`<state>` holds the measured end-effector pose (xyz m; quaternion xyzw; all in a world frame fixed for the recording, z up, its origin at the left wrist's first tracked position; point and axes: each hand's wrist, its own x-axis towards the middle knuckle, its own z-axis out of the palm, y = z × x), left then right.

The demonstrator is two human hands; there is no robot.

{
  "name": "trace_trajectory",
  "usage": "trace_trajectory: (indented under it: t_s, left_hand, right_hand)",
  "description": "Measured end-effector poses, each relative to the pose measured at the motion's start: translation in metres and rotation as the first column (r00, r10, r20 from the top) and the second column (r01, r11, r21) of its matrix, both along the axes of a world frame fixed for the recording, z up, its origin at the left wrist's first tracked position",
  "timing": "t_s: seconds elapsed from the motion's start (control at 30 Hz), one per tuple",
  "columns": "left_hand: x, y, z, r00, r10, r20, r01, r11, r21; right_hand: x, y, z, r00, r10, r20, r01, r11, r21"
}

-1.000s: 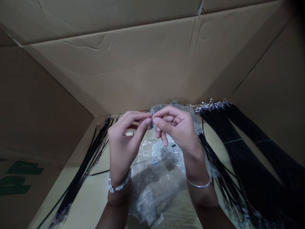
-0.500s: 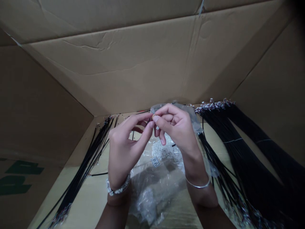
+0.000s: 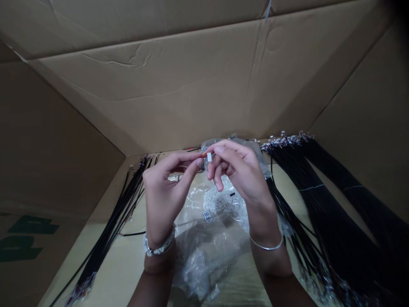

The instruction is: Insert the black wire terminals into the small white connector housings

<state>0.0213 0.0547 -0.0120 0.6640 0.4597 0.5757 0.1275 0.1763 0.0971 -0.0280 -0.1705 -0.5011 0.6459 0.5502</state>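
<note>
My left hand pinches a few thin red and yellow wires between thumb and forefinger. Beside the wire ends is a small white plastic connector, resting against the curled fingers of my right hand. The right thumb lies close to the forefinger above it; exactly which fingers grip the connector is hard to see. Below both hands is a clear plastic bag with a pile of small white connectors and a label.
A bundle of black cables lies on the left of the table. Thicker black cable bundles with white-tipped ends are on the right. Cardboard walls enclose the back and sides. A short black piece lies on the bag.
The white connector has come up from among the right fingers to beside the wires. My right thumb has shifted back from the left fingertips, and the coloured wires now show.
</note>
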Motion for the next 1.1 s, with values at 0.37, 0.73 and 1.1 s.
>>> trace_trajectory:
  t_s: [0.37, 0.73, 1.1]
  left_hand:
    - [-0.003, 0.008, -0.003, 0.972, -0.111, 0.208, 0.140, 0.982, -0.129]
    - [-0.002, 0.009, 0.000, 0.944, -0.179, 0.277, 0.231, 0.958, -0.169]
    - [-0.002, 0.012, 0.001, 0.913, -0.204, 0.355, 0.288, 0.936, -0.204]
  right_hand:
    - [-0.001, 0.002, -0.003, 0.995, -0.088, 0.051, 0.081, 0.990, 0.111]
    - [-0.001, 0.006, -0.003, 0.990, -0.127, 0.065, 0.115, 0.980, 0.162]
    - [-0.002, 0.007, -0.006, 0.988, -0.136, 0.079, 0.124, 0.982, 0.139]
